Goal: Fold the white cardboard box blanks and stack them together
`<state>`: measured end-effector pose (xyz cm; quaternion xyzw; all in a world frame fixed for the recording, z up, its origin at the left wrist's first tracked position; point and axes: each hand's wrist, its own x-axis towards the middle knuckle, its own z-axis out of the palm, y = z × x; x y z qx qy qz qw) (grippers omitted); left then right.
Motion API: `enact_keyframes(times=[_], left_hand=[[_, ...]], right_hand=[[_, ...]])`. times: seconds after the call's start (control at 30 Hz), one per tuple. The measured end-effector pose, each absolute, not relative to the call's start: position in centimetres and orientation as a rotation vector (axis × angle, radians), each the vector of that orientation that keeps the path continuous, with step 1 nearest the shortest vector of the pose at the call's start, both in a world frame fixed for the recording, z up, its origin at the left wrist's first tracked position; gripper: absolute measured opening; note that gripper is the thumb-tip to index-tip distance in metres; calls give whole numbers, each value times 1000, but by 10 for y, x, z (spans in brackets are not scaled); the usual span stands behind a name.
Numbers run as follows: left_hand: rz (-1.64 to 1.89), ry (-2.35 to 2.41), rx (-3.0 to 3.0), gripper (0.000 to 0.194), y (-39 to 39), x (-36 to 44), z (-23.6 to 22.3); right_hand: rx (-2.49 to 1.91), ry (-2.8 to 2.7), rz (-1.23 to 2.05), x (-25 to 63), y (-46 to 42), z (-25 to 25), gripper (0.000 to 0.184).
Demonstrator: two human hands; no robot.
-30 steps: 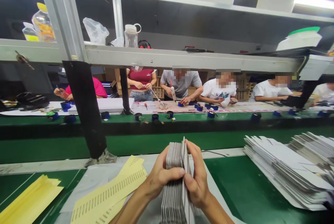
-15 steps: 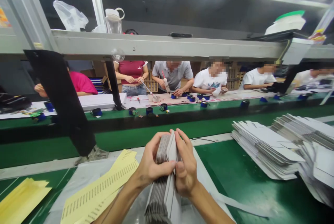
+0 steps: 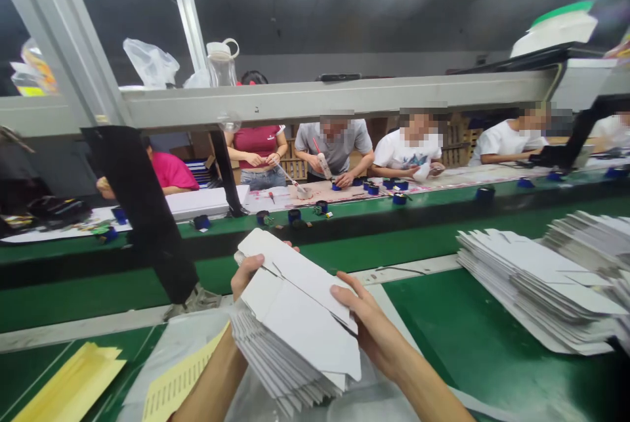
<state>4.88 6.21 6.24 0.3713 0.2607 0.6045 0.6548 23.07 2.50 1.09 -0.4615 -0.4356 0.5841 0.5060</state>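
A thick stack of flat white folded cartons [image 3: 300, 323] is held between both hands, its broad white face tilted up and its layered edges fanned toward me. My left hand [image 3: 246, 277] grips the stack's left side, with the thumb on top and most fingers hidden behind. At the right edge, my right hand [image 3: 367, 314] is closed on the cartons, the thumb lying on the upper sheet. Beneath the stack lies clear plastic on the bench. Yellow printed paper [image 3: 184, 373] is partly covered by my left forearm.
More piles of white cartons [image 3: 531, 284] lie on the green surface to the right. Yellow sheets [image 3: 69, 386] rest at the lower left. Ahead, a green conveyor [image 3: 423, 215] carries blue round parts, and several people work behind it. A black-wrapped post [image 3: 142, 212] stands left.
The carton stack has turned from upright on edge to lying tilted, its white face now showing. My hands have moved apart to its two sides. The view has shifted slightly.
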Motion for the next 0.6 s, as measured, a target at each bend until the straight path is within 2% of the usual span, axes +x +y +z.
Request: enact_keyframes(times=[0.17,0.27,0.47,0.6], left_hand=[[1451,581,815,42,50,36,78],[1458,538,856,49,40,37,76],[1403,575,926,51,43,40,61],[1291,698,978,54,52,31,50]], right_hand=[[-839,-796,1872,210,5,14,62],[-753,-558,1992,202,0,12,58],[-925,-595,1868,214,9,10,64],[-932,-776,1504,247,24,15,86]])
